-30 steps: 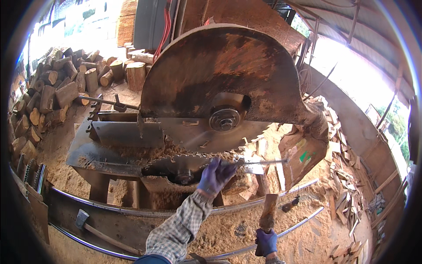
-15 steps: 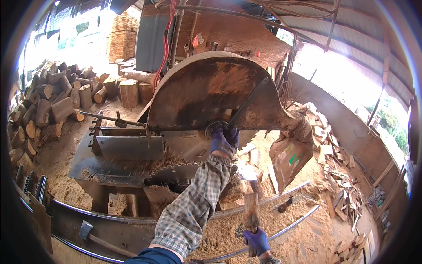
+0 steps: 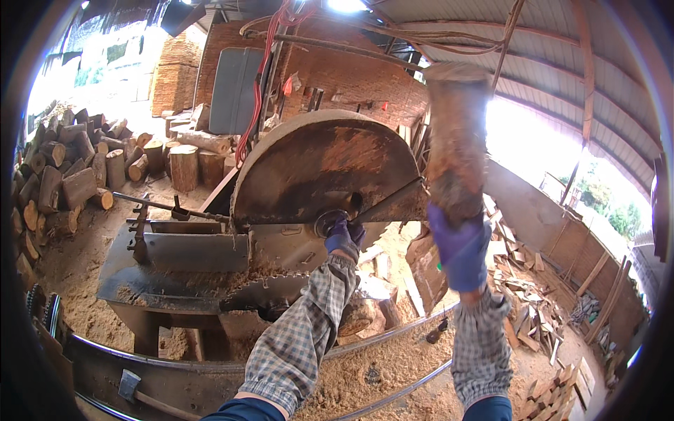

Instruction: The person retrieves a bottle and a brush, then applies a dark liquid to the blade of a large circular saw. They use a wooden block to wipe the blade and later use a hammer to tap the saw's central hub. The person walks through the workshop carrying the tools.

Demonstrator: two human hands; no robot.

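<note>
My left hand (image 3: 342, 237), in a purple glove, reaches to the round hub (image 3: 330, 223) of a large circular saw blade (image 3: 281, 245). Its fingers are closed at the lower end of a long dark metal bar (image 3: 390, 201), like a wrench handle, which slants up to the right. My right hand (image 3: 460, 245), also gloved in purple, is raised to the right of the saw guard (image 3: 323, 168). It grips the bottom of a thick piece of wood (image 3: 456, 133) held upright, blurred by motion. The exact grip of my left fingers is partly hidden.
A dark metal saw table (image 3: 168, 259) stands left of the blade. Curved rails (image 3: 393, 403) run across the sawdust in front, near an axe (image 3: 130, 386). Logs (image 3: 77, 182) are piled at the left, and split wood (image 3: 523, 281) lies along the right wall.
My right hand has swung up from the lower right, lifting the piece of wood high. The dark bar now slants at a lower angle. My left hand stays at the hub while the view shifts.
</note>
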